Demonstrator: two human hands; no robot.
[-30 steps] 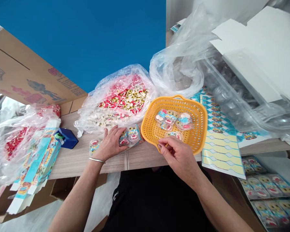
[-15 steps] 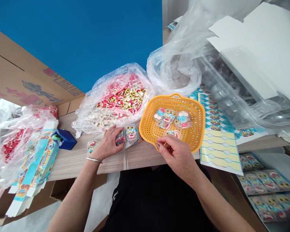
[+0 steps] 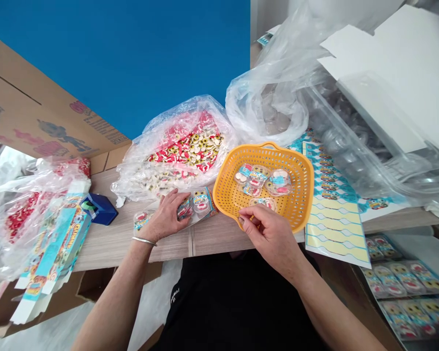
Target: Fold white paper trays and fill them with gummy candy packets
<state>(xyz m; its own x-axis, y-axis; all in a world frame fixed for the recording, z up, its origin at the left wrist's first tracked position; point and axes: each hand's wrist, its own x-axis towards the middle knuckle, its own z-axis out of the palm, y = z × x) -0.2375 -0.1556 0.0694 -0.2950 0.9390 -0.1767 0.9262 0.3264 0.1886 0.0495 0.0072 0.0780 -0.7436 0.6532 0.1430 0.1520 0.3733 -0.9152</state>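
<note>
My left hand (image 3: pixel 169 214), a bangle at its wrist, lies over a row of small clear candy packs (image 3: pixel 201 201) in a shallow printed box. Its fingers are spread and the thumb is apart; part of the row is hidden beneath it. At the near edge of the orange plastic basket (image 3: pixel 304 195), my right hand (image 3: pixel 269 234) has its fingers curled closed at the rim. Inside the basket sit several clear candy packs (image 3: pixel 279 182) with blue labels, one partly covered by the right hand.
Behind the hands lies an open plastic bag of gummy candies (image 3: pixel 193 148). A blue tape dispenser (image 3: pixel 101 208) and flattened printed cartons (image 3: pixel 54 248) are at left. Label sheets (image 3: pixel 334 224) and a clear bin (image 3: pixel 351 131) stand at right. A cardboard box (image 3: pixel 54 107) is back left.
The whole view has shifted slightly, so the table things appear a little further right. Both hands keep nearly the same places at the packs and the basket rim.
</note>
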